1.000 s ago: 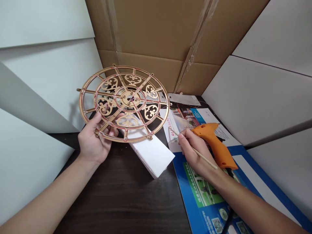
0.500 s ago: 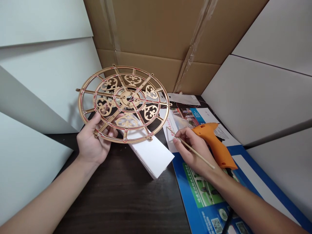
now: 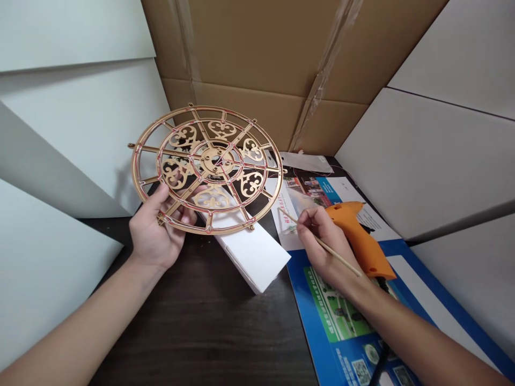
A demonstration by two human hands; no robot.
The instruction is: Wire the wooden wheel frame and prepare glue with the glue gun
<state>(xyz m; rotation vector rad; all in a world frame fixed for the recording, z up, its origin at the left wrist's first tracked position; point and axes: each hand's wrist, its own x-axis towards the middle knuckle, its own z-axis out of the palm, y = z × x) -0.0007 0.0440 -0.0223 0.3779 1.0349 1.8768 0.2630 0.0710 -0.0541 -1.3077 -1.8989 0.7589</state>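
My left hand [image 3: 161,230] grips the near left rim of a gold openwork wheel frame [image 3: 217,161], thumb on top and fingers beneath. Round rings, spokes and heart-shaped scrolls make up the frame, and red and white wires run along it. The frame is held up, tilted, over a white box [image 3: 253,252]. In my right hand [image 3: 322,236] a thin wooden stick [image 3: 340,258] is pinched between thumb and fingers. Its pointed end lies to the right of the frame's rim, apart from it. Just beyond that hand rests an orange glue gun [image 3: 360,241].
A blue and white printed sheet [image 3: 301,300] lies under the glue gun on the dark wooden table [image 3: 209,321]. At the back lies a pale flat packet [image 3: 308,162] with thin red wire. Cardboard [image 3: 249,48] stands behind, with white panels [image 3: 438,155] on both sides.
My right hand has shifted slightly right with the stick, farther from the frame's rim. My left hand and the frame stay nearly as they were; the whole view has drifted a little.
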